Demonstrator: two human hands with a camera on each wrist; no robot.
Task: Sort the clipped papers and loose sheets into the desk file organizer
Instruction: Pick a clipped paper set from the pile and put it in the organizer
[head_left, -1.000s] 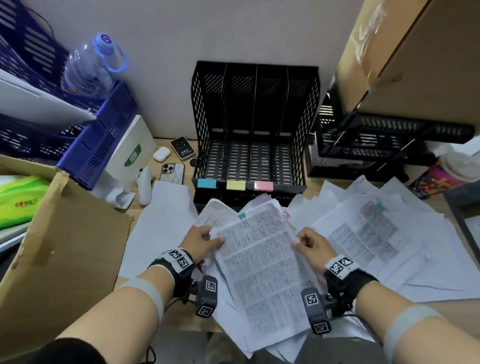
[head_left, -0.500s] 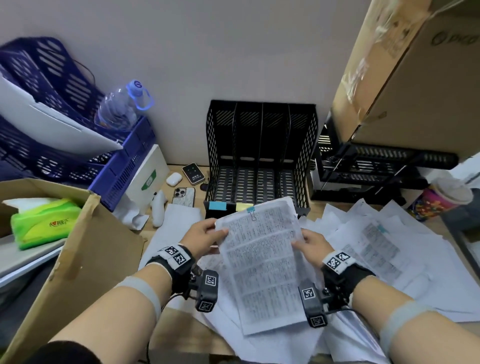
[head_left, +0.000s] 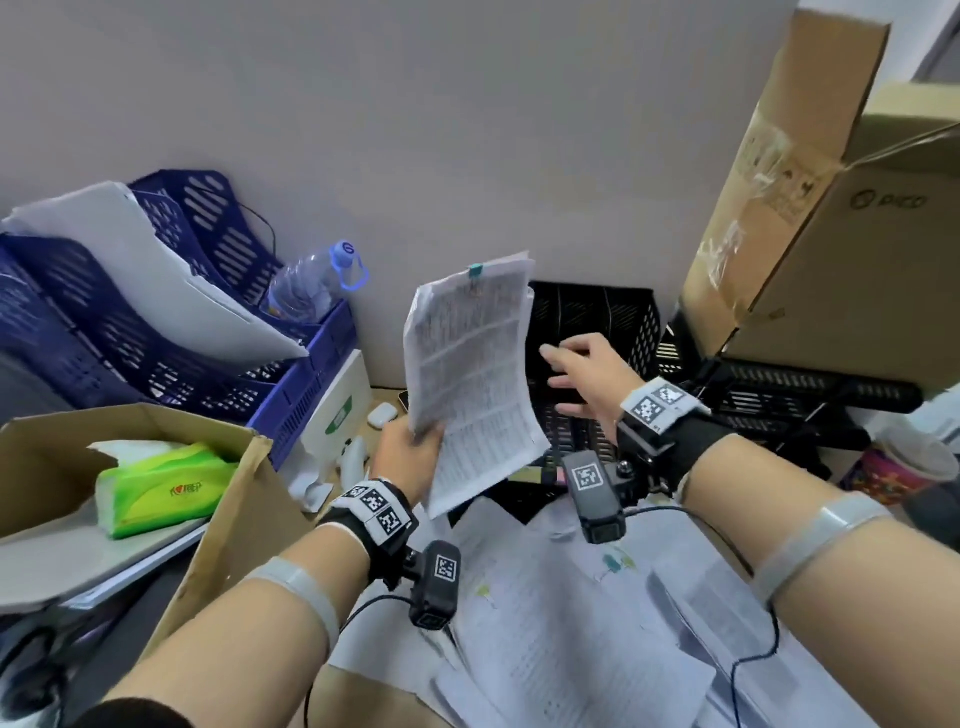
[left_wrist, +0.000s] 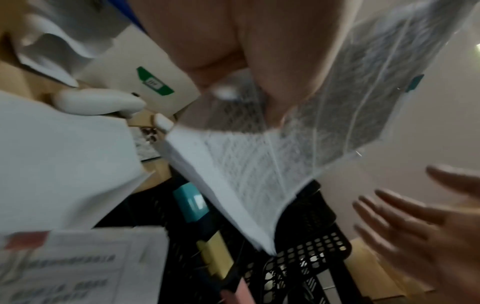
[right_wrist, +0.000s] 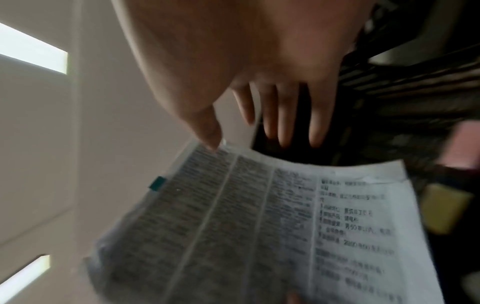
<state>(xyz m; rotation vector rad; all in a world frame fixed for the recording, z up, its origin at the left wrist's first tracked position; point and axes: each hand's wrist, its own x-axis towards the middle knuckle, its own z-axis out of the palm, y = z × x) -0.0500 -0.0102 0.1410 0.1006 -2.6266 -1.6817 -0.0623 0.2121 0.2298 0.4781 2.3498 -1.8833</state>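
Note:
A clipped bundle of printed papers (head_left: 470, 374) with a teal clip (head_left: 476, 269) at its top stands nearly upright in the air, in front of the black mesh file organizer (head_left: 597, 322). My left hand (head_left: 410, 452) grips the bundle's lower left edge, thumb on the front. My right hand (head_left: 582, 374) hovers to the right of the bundle with fingers spread and straight, holding nothing. In the left wrist view the bundle (left_wrist: 259, 164) hangs above the organizer's teal label (left_wrist: 191, 202) and yellow label (left_wrist: 214, 255). Many loose and clipped sheets (head_left: 597, 623) cover the desk below.
Blue stacked trays (head_left: 156, 332) with a white sheet and a water bottle (head_left: 317, 283) stand at left. An open cardboard box (head_left: 218, 525) holds a green tissue pack (head_left: 161, 486). Another cardboard box (head_left: 831, 234) sits on black trays (head_left: 810, 395) at right, beside a paper cup (head_left: 904, 462).
The bundle rose off the desk pile and tilted upright toward the organizer. My right hand let go of its right edge and opened; my left hand alone holds it now.

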